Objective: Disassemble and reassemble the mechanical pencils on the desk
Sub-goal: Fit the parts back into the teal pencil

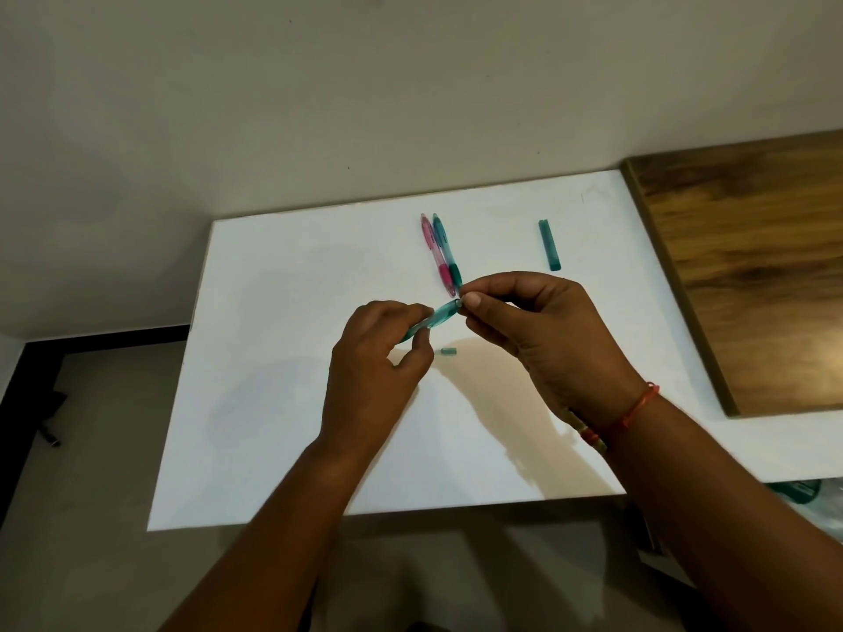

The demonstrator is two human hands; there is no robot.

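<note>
My left hand (376,358) grips a teal mechanical pencil barrel (440,317) above the white desk (283,380), its free end pointing up and right. My right hand (538,330) pinches that end between thumb and forefinger; what sits under the fingertips is hidden. A small teal cap piece (447,352) lies on the desk just below the hands. Behind them a pink pencil (435,253) and a blue-and-teal pencil (448,250) lie side by side. A loose teal tube (549,244) rests further right.
A wooden board (748,275) adjoins the desk's right edge. A pale wall rises behind the desk. Floor with a dark skirting strip (27,390) shows at the left. Something teal and clear plastic (816,499) sits at the lower right.
</note>
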